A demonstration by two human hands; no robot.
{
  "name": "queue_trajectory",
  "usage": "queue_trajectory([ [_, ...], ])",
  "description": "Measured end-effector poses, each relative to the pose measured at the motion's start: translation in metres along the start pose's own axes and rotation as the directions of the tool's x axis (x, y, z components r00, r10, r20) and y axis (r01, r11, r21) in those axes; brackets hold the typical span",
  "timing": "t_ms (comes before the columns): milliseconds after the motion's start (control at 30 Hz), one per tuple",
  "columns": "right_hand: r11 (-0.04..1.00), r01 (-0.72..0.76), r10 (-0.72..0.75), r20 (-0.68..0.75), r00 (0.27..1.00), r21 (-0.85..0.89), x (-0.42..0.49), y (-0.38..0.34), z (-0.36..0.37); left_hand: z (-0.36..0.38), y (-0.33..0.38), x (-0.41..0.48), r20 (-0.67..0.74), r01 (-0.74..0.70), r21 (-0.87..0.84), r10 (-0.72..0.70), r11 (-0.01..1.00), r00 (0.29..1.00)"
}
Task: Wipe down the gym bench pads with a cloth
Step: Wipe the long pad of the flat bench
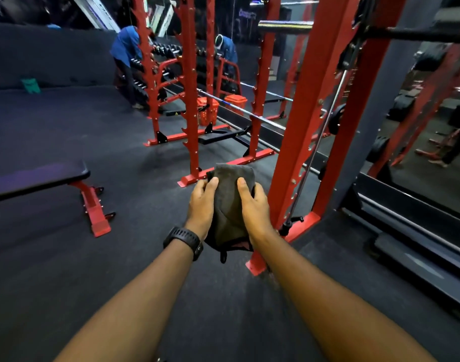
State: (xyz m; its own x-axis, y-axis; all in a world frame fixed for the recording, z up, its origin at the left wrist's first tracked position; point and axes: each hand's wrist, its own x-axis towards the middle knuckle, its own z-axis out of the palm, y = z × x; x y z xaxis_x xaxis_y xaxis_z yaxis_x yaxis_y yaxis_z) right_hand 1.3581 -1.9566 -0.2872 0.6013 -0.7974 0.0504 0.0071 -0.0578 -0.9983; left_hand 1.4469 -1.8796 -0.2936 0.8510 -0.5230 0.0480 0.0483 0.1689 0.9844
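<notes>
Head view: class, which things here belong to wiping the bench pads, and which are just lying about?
Job in hand: cloth, gripped by left hand and right hand; bench pad.
Lying about: red rack, barbell, orange baskets, dumbbells.

Two hands, one cloth, one bench, one watch

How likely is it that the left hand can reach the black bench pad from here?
Probably not yet: the left hand, gripping the cloth with the right hand, is well apart from the bench pad to its left. Only bare floor lies between, so stepping closer should do.
</notes>
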Motion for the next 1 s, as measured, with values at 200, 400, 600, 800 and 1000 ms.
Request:
queue_trajectory([
  [200,1.000,-0.011,0.012,0.105,0.994,-0.008,0.107,-0.008,0.071,-0.026,0.008,0.107,-0.073,-0.064,0.044,0.068,0.997,0.995],
  [400,1.000,-0.014,0.016,0.312,0.950,-0.006,0.165,0.002,0.180,-0.105,0.008,0.168,-0.354,-0.058,0.125,0.099,0.991,0.930],
  [600,0.999,-0.041,0.033,0.539,0.842,0.001,0.200,0.018,0.302,-0.199,0.015,0.215,-0.588,-0.021,0.220,0.150,0.975,0.795],
  [800,0.999,-0.037,0.031,0.713,0.701,-0.007,0.243,0.025,0.417,-0.279,0.020,0.276,-0.772,0.099,0.272,0.155,0.957,0.616],
  [1000,0.997,-0.060,0.074,0.816,0.573,-0.047,0.274,0.016,0.503,-0.334,0.044,0.321,-0.854,0.199,0.320,0.191,0.926,0.485],
])
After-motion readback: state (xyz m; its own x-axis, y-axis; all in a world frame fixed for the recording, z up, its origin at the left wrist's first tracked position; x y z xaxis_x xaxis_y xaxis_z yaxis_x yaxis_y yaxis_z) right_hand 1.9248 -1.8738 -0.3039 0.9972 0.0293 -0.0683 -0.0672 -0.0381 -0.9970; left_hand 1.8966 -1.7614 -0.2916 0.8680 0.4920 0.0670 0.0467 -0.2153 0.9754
